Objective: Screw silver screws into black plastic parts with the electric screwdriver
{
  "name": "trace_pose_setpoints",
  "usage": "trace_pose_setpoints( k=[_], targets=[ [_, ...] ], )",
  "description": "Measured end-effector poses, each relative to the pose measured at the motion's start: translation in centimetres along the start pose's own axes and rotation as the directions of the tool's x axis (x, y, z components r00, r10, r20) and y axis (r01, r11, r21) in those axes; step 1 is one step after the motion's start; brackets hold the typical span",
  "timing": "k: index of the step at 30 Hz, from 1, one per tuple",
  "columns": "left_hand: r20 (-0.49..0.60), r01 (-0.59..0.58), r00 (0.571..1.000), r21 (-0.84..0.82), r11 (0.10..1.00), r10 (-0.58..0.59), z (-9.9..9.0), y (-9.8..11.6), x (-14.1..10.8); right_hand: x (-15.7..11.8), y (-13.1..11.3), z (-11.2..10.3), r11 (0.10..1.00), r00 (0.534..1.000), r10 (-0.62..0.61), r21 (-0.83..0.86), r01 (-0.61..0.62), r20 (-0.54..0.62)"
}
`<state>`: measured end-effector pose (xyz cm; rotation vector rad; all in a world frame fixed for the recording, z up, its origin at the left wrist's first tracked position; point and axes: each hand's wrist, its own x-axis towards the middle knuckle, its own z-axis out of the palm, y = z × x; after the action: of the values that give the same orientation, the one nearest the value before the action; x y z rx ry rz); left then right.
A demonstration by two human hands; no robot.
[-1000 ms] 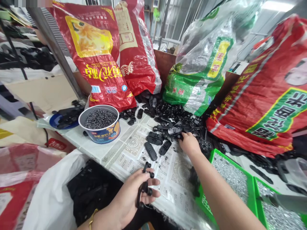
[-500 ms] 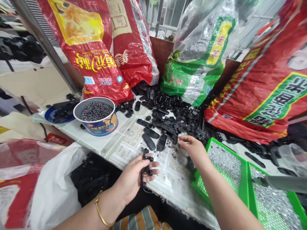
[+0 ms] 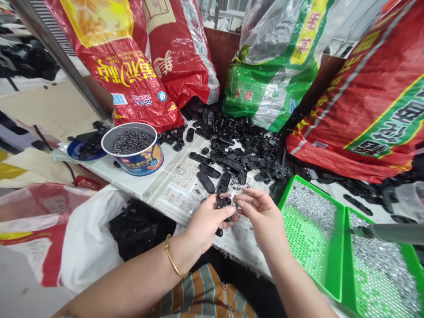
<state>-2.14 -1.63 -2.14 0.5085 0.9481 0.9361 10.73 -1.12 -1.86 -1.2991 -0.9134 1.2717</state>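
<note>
Patterned tabletop [image 3: 185, 201] below, black part [image 3: 222, 202] in closed left fingers [image 3: 225, 213], right fingers [image 3: 251, 208] beside it (grip unclear)

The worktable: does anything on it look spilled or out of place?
Mostly the dark crumbs: they lie scattered on the patterned table cover outside any container, so they look spilled. The heap of black parts is untidy too, though that may be normal here. The blue tub stands upright, its contents inside.

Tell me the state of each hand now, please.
Left hand: closed, holding black part.
Right hand: thumb and fingers bent beside it; whether they grip something cannot be told.
</note>
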Motion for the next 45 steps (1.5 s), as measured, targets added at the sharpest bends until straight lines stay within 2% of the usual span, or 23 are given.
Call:
trace_pose_setpoints(
  k=[3,5,8,11,13,16,18,21,23,25,27,29,31,33,35,38,40,43,45],
  targets=[
    [-0.081,0.009,0.997,0.052,0.999,-0.005,0.1,-0.2,0.2,-0.2,0.4,-0.1,1.0,1.0,-0.003,-0.005,0.003,0.018],
    [-0.126,-0.003,0.992,0.109,0.994,0.016,-0.1,-0.3,0.6,-0.2,0.6,-0.5,0.998,0.999,-0.033,-0.045,0.032,-0.018],
    [-0.147,-0.102,0.978,0.276,0.956,0.147,-0.9,-0.5,1.4,0.1,0.4,-1.6,0.973,0.992,-0.105,-0.213,0.087,-0.076],
    [-0.136,-0.17,0.96,0.41,0.896,0.245,-2.0,-0.7,2.0,0.6,-0.2,-2.8,0.828,0.991,-0.125,-0.556,0.075,-0.054],
    [-0.143,-0.162,0.959,0.432,0.887,0.245,-2.4,-0.8,2.2,0.9,-0.5,-3.0,0.728,0.995,-0.095,-0.683,0.059,-0.016],
    [-0.129,-0.16,0.96,0.469,0.869,0.247,-2.4,-0.7,2.0,0.7,-0.3,-2.0,0.748,0.993,-0.012,-0.658,0.089,0.121],
    [-0.101,-0.208,0.945,0.548,0.811,0.31,-2.3,-0.5,1.7,0.5,0.1,-1.2,0.748,0.983,0.011,-0.654,0.115,0.186],
    [-0.077,-0.282,0.893,0.672,0.685,0.443,-2.4,-0.1,1.4,0.6,0.5,-0.9,0.698,0.989,0.008,-0.709,0.098,0.145],
    [-0.079,-0.29,0.873,0.709,0.643,0.481,-2.6,0.0,1.4,1.0,0.3,-1.4,0.675,0.996,-0.003,-0.735,0.067,0.088],
    [-0.089,-0.266,0.892,0.69,0.673,0.444,-2.7,0.1,1.6,1.5,-0.2,-2.2,0.653,0.999,-0.039,-0.755,0.048,0.03],
    [-0.11,-0.202,0.937,0.605,0.77,0.332,-2.8,0.2,1.9,2.0,-0.7,-2.7,0.672,0.999,-0.038,-0.741,0.023,-0.003],
    [-0.131,-0.119,0.971,0.468,0.876,0.202,-2.6,0.3,2.0,2.2,-1.0,-2.8,0.73,1.0,0.021,-0.683,-0.007,0.013],
    [-0.147,-0.054,0.983,0.342,0.938,0.11,-2.4,0.3,1.9,2.0,-1.0,-2.6,0.732,0.999,0.015,-0.681,0.008,0.028],
    [-0.148,-0.03,0.986,0.27,0.962,0.073,-2.2,0.4,1.6,1.6,-0.9,-2.1,0.668,0.997,-0.071,-0.742,0.061,0.019],
    [-0.136,-0.039,0.988,0.242,0.97,0.074,-2.0,0.3,1.4,1.1,-0.7,-1.4,0.651,0.996,-0.08,-0.756,0.071,0.026],
    [-0.119,-0.083,0.986,0.257,0.963,0.117,-1.7,0.3,1.1,0.4,-0.6,-0.6,0.759,0.993,0.091,-0.651,-0.022,0.073],
    [-0.123,-0.094,0.984,0.279,0.956,0.133,-1.4,0.3,0.8,0.1,-0.5,-0.4,0.803,0.987,0.138,-0.593,-0.061,0.085],
    [-0.125,-0.051,0.989,0.23,0.972,0.082,-1.2,0.4,0.4,-0.3,-0.3,-0.5,0.839,0.992,0.078,-0.544,-0.01,0.101],
    [-0.098,-0.003,0.995,0.16,0.987,0.019,-1.3,0.4,0.1,-0.6,-0.3,-0.8,0.828,0.991,-0.031,-0.552,0.1,0.133]
  ],
)
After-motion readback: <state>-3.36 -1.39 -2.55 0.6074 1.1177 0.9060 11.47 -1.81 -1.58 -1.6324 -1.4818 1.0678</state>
